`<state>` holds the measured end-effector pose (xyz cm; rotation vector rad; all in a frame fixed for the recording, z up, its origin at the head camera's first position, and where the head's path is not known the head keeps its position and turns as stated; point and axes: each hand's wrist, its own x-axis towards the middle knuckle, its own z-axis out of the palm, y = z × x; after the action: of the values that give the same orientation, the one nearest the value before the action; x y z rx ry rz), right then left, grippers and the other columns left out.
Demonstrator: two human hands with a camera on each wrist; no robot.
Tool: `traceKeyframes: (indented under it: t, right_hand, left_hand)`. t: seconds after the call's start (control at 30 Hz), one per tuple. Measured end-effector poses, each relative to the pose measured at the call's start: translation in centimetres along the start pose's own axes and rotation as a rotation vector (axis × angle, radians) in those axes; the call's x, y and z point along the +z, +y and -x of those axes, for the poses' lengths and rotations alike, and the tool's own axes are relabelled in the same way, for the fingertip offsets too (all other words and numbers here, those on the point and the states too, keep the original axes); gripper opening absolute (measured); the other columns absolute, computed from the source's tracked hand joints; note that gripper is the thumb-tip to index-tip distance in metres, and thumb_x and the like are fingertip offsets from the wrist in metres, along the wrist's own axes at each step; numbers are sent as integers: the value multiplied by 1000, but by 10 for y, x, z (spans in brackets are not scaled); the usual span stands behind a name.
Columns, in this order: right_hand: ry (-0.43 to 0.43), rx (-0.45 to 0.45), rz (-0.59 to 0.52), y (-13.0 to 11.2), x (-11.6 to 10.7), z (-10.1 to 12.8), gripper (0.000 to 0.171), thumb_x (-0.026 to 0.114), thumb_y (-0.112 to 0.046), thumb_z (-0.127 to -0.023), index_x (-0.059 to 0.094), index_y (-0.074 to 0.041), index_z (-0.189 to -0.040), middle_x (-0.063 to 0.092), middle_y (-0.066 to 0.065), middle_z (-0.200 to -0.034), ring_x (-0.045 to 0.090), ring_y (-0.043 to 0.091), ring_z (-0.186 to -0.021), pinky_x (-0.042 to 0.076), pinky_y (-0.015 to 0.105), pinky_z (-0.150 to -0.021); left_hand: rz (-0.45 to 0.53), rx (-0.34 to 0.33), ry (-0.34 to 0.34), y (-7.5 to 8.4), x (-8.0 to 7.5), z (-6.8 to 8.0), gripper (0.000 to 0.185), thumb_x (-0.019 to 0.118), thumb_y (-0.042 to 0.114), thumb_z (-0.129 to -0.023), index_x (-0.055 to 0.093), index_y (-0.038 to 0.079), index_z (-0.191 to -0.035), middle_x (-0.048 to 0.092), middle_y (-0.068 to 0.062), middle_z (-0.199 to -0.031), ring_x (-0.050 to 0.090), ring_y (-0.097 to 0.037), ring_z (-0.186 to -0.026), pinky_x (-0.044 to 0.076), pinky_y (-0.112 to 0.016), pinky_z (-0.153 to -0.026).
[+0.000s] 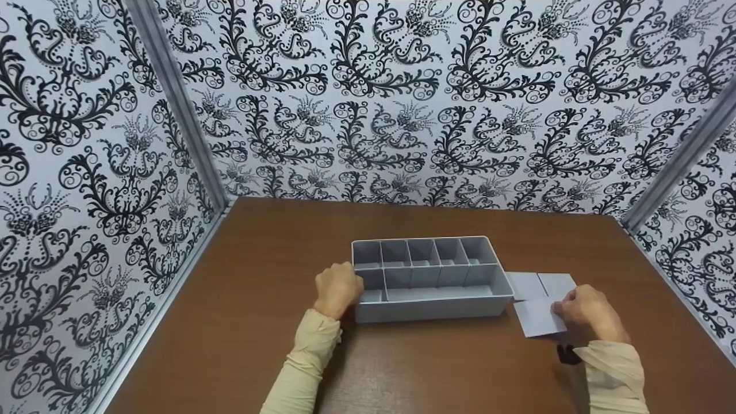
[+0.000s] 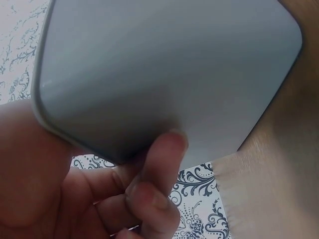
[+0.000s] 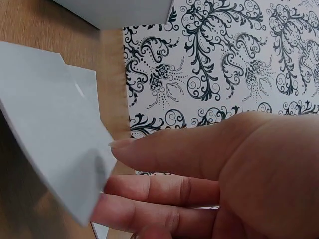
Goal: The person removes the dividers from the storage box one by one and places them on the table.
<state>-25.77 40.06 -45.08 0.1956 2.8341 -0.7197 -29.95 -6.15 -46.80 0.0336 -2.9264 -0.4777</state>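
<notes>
A grey plastic organiser tray [image 1: 431, 310] with several compartments stands in the middle of the brown table [image 1: 259, 299]. My left hand [image 1: 352, 286] grips its left end, fingers curled against the outer wall [image 2: 164, 74]. To the right of the tray my right hand [image 1: 562, 310] pinches a flat grey divider card [image 1: 536, 319] by its right edge, thumb above and fingers below. In the right wrist view this card [image 3: 45, 129] is tilted up off the table. Two more grey cards [image 1: 526, 284] lie flat beside the tray's right end.
Black-and-white patterned walls [image 1: 402, 115] close in the table at the back and on both sides. A small black object [image 1: 568, 355] sits at my right wrist. Bare table surface lies left of the tray and in front of it.
</notes>
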Motion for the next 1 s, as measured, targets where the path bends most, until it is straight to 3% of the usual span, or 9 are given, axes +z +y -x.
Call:
traceKeyframes:
  t: [0.17,0.47,0.6,0.73,0.9,1.0]
  right_hand:
    - [-11,3,17,-4,-4,4,25,51,-14,-89,68,4,-90,61,19,-83,57,31,-76,48,42,-64]
    - [86,-62,42,-26,-8,12,28,61,-25,-92,69,2,-93,65,25,-91,60,36,-82,47,49,-68]
    - [134,-82,72,-42,-9,19,32,62,-32,-93,71,-1,-98,66,30,-102,62,45,-91,47,54,-69]
    - [165,-108,61,-65,-5,23,34,62,-35,-93,72,-5,-103,70,22,-101,64,42,-92,47,52,-67]
    - [225,-219,24,-95,6,18,25,65,-28,-92,72,-4,-97,71,12,-85,64,30,-79,46,43,-62]
    - [270,-305,11,-112,15,14,20,68,-23,-90,72,-3,-90,71,14,-84,65,32,-79,48,44,-66]
  left_hand:
    - [3,-1,0,0,-1,0,24,63,21,-82,72,-1,-89,73,-21,-89,71,-40,-81,54,-50,-68]
    - [4,-15,-14,0,0,0,23,64,21,-82,72,0,-90,73,-20,-91,71,-39,-83,54,-50,-70]
    - [9,5,-3,0,-1,1,19,61,17,-81,72,1,-83,73,-20,-86,71,-39,-79,54,-51,-66]
    - [4,15,13,-2,-1,0,19,59,14,-79,72,1,-80,73,-21,-84,71,-40,-77,54,-52,-63]
    - [-2,2,-3,-1,-1,-1,21,61,17,-81,73,1,-85,73,-20,-88,71,-39,-80,54,-50,-66]
    - [-2,-5,-23,1,0,-1,22,62,19,-82,74,1,-88,74,-19,-91,71,-38,-82,54,-50,-67]
